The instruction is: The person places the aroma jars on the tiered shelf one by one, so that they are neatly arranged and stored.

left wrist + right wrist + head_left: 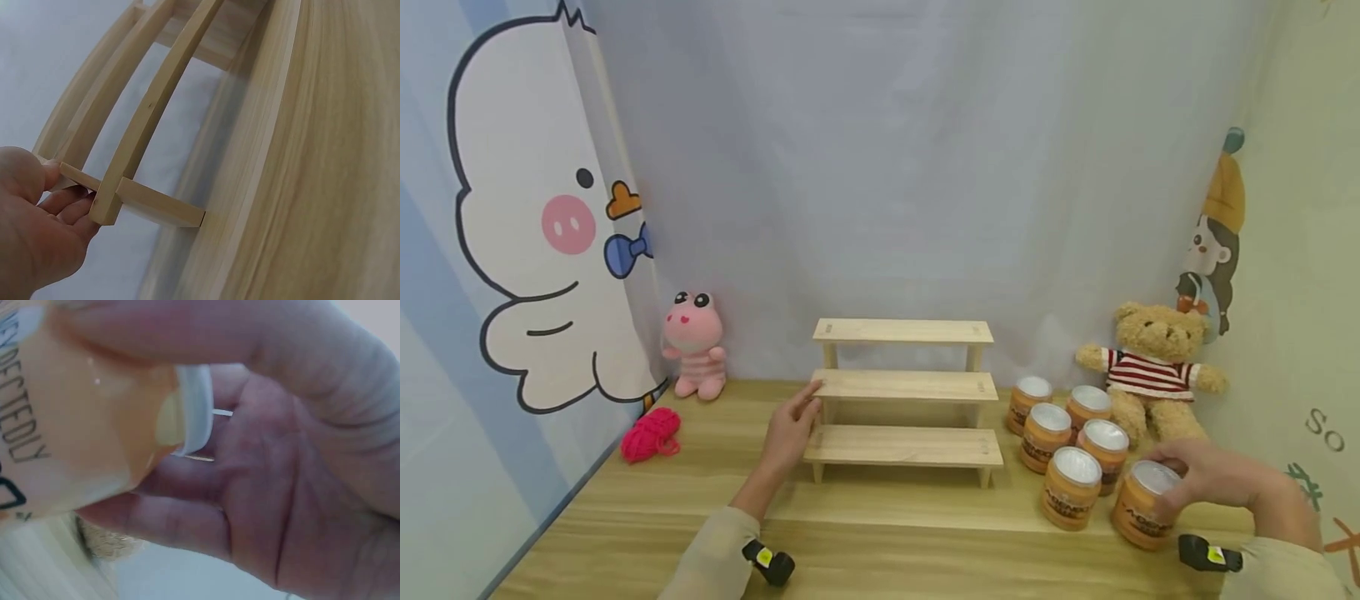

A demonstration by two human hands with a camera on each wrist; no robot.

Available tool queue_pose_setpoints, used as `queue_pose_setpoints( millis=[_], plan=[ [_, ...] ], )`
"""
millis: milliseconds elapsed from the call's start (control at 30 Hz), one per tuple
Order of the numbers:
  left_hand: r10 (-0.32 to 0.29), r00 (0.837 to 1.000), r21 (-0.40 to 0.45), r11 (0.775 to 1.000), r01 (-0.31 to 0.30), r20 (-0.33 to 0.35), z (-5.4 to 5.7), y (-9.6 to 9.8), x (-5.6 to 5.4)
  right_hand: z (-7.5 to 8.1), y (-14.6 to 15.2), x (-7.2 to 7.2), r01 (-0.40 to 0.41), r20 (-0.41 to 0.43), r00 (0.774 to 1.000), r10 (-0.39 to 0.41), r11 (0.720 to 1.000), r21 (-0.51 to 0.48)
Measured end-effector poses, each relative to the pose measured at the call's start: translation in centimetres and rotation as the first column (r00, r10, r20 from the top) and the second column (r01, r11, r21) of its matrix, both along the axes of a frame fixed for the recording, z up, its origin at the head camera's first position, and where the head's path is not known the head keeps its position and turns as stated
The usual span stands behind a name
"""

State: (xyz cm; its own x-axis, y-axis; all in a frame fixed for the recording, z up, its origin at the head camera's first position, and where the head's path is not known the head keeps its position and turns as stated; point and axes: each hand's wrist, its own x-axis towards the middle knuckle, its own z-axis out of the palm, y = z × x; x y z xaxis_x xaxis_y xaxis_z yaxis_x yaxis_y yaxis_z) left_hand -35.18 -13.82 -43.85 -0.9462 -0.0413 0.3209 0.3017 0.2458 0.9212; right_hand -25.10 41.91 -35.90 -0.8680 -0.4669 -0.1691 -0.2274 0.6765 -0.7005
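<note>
A three-step wooden display rack (pixel 904 385) stands on the table in the head view. My left hand (pixel 792 427) holds it at the left end of the middle step. In the left wrist view the thumb (pixel 52 174) lies on one side of a board and the fingers curl behind its end. At the right, my right hand (pixel 1228 479) grips an orange jar (pixel 1138 510) with a white lid, its thumb and fingers on opposite sides. The right wrist view shows the jar's printed label (pixel 22 419) close up. Several matching jars (pixel 1070 500) stand just left of it.
A teddy bear (pixel 1152 375) in a striped shirt sits behind the jars against the back corner. On the left are a pink plush toy (pixel 694 342) and a bright pink yarn bundle (pixel 651 433). A pale curtain (pixel 910 167) hangs behind the wood-grain table (pixel 880 554).
</note>
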Motion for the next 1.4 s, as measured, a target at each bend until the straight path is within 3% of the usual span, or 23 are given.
queue_pose_setpoints(
  millis=[100, 233, 433, 567, 800, 1033, 1133, 1300, 1400],
  plan=[
    [-0.013, 1.0, 0.013, 1.0, 0.013, 0.005, 0.4, 0.0, 0.1, 0.7, 0.2, 0.5, 0.034, 0.002, 0.999, -0.034, 0.998, -0.057],
    [-0.02, 1.0, 0.001, 1.0, 0.02, -0.003, 0.3, -0.1, 0.1, 1.8, 0.3, 1.4, 0.139, -0.091, 0.986, -0.141, 0.99, -0.038],
    [-0.032, 0.999, -0.015, 0.999, 0.031, -0.027, -0.3, -0.1, -0.2, 2.5, 0.4, 2.4, 0.231, -0.277, 0.936, -0.218, 0.973, 0.016],
    [-0.024, 0.999, -0.005, 1.0, 0.023, -0.034, -0.4, -0.1, -0.5, 2.6, 0.4, 2.6, 0.284, -0.325, 0.907, -0.269, 0.959, -0.002],
    [-0.034, 0.999, 0.067, 0.997, 0.032, 0.027, -0.4, -0.1, -0.7, 3.0, -0.3, 2.2, 0.374, -0.347, 0.852, -0.391, 0.92, -0.117],
    [-0.031, 0.999, 0.034, 0.999, 0.03, 0.042, 0.0, -0.5, -0.9, 3.2, -2.5, 1.4, 0.372, -0.444, 0.768, -0.462, 0.886, -0.278],
    [-0.068, 0.996, 0.058, 0.996, 0.065, 0.056, 0.1, -0.7, -1.0, 3.4, -4.3, 0.7, 0.318, -0.451, 0.768, -0.455, 0.882, -0.348],
    [-0.108, 0.993, 0.123, 0.987, 0.102, 0.045, 0.1, -0.7, -0.9, 3.5, -8.0, -0.7, 0.226, -0.406, 0.815, -0.414, 0.871, -0.436],
    [-0.117, 0.993, 0.15, 0.982, 0.112, 0.028, 0.1, -0.6, -0.9, 3.3, -9.8, -1.1, 0.205, -0.379, 0.83, -0.408, 0.857, -0.472]
  ],
)
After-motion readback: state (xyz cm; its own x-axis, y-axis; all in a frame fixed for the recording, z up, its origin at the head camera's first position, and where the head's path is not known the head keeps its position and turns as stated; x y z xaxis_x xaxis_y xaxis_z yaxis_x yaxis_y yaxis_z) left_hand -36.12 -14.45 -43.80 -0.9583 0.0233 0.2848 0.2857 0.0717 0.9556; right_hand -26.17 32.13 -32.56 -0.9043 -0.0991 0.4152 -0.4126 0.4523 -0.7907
